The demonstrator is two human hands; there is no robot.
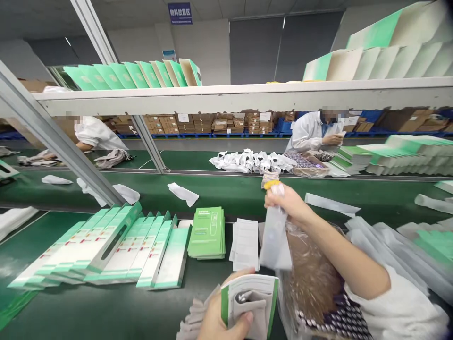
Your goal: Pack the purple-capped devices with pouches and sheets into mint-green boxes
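My left hand (214, 314) is closed around a green-edged booklet (275, 297) bent into a U, with a grey cloth pouch (253, 309) inside it. Small shiny round ends (242, 297) show at the pouch's mouth. Higher up and to the right, my right hand (288, 200) grips the top of a translucent white sleeve (274, 236), which hangs down. Something faint shows through the sleeve; I cannot make it out. A yellow cover (272, 184) is on one of that hand's fingers. More grey pouches (193, 318) lie beside my left hand.
Left stand rows of green-and-white boxes (116, 250), then green booklets (206, 231) and white leaflets (245, 243). A plastic-lined carton of batteries (339, 314) sits under my right arm. White sleeves (183, 193) lie on the green belt (226, 193). Overhead runs a shelf (226, 98). Two co-workers (309, 132) sit opposite.
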